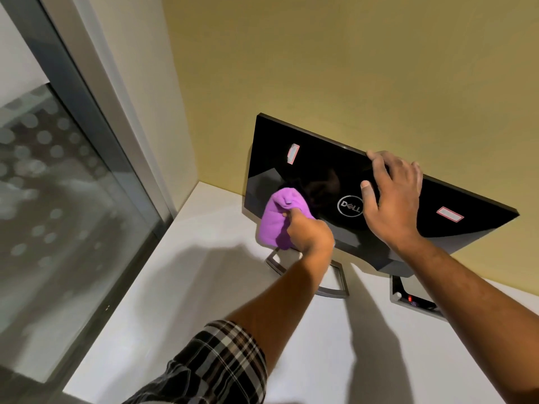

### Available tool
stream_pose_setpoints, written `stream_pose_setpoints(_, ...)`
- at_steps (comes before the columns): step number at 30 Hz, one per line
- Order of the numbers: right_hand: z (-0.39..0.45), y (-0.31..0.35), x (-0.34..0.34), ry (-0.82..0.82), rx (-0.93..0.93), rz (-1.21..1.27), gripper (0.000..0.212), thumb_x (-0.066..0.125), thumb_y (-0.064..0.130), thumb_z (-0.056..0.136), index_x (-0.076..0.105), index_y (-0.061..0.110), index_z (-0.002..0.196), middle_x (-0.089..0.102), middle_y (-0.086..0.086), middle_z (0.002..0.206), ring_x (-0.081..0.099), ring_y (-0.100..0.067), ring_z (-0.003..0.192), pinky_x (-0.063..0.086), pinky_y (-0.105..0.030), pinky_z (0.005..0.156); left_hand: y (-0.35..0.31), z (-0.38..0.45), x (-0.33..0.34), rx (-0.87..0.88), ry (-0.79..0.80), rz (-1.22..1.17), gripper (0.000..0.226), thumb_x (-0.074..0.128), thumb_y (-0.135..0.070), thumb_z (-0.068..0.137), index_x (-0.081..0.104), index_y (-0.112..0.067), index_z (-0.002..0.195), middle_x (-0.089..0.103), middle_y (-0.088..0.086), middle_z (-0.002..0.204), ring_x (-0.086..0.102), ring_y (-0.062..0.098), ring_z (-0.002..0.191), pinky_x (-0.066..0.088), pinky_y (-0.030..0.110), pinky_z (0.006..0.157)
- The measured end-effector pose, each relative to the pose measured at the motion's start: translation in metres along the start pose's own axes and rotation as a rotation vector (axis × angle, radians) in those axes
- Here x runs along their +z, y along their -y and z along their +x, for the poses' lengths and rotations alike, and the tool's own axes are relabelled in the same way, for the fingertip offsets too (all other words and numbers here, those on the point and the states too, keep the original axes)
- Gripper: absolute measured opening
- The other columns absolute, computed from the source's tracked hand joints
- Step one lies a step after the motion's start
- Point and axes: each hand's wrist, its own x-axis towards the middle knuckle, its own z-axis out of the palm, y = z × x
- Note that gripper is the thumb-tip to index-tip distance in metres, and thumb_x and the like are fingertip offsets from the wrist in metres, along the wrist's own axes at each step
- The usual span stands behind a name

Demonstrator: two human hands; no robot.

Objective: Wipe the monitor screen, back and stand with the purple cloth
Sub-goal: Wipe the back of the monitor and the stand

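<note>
The black glossy monitor (pixel 335 182) stands right of the frame's centre, its back with a round silver logo facing the camera. The bunched purple cloth (pixel 277 220) touches its lower left part, above the grey stand (pixel 332 287).

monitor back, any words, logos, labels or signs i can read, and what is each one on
"DELL": round silver logo on the back of the monitor.
Upper sticker, white with red border: print too blurred to read.
Right sticker, same kind: unreadable.
Red light on the socket panel: no legible text.
</note>
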Motion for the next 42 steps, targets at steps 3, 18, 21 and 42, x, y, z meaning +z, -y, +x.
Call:
stream_pose_setpoints(3, 0.0, 0.001, 0.001, 0.008, 0.0, 0.003, 0.05, 0.049, 0.025, 0.1, 0.051, 0.013, 0.149, 0.051, -0.009, 0.146, 0.044, -0.033, 0.137, 0.013, -0.056, 0.126, 0.003, -0.032, 0.006, 0.127, 0.058, 0.041, 0.024, 0.048, -0.006, 0.095, 0.056, -0.007, 0.117, 0.064, 0.012, 0.102, 0.063, 0.031, 0.1, 0.049, 0.034, 0.082)
stream_pose_setpoints(18, 0.005, -0.013, 0.002, 0.052, -0.031, 0.01, 0.059, 0.057, 0.026, 0.093, 0.049, 0.013, 0.15, 0.051, -0.009, 0.147, 0.043, -0.034, 0.136, 0.014, -0.056, 0.126, 0.089, 0.036, -0.003, 1.362, -0.148, 0.557, 0.038, 0.058, -0.035, 0.102, 0.07, -0.007, 0.126, 0.067, 0.018, 0.128, 0.061, 0.036, 0.122, 0.05, 0.048, 0.105)
stream_pose_setpoints(21, 0.007, -0.014, 0.004, 0.058, -0.026, 0.008, 0.061, 0.057, 0.025, 0.091, 0.049, 0.012, 0.15, 0.051, -0.01, 0.147, 0.044, -0.035, 0.136, 0.014, -0.056, 0.125, 0.084, 0.045, -0.01, 1.425, -0.114, 0.52, 0.037, 0.046, -0.025, 0.106, 0.07, -0.002, 0.124, 0.069, 0.019, 0.124, 0.061, 0.041, 0.116, 0.049, 0.052, 0.101)
stream_pose_setpoints(42, 0.009, -0.007, -0.006, 0.044, -0.01, -0.01, 0.066, 0.056, 0.025, 0.089, 0.047, 0.013, 0.153, 0.051, -0.009, 0.147, 0.043, -0.031, 0.139, 0.014, -0.054, 0.126, 0.012, 0.126, -0.044, 2.325, 0.295, 0.876, 0.045, 0.046, -0.008, 0.107, 0.041, -0.009, 0.152, 0.035, 0.015, 0.159, 0.032, 0.03, 0.149, 0.032, 0.045, 0.12)
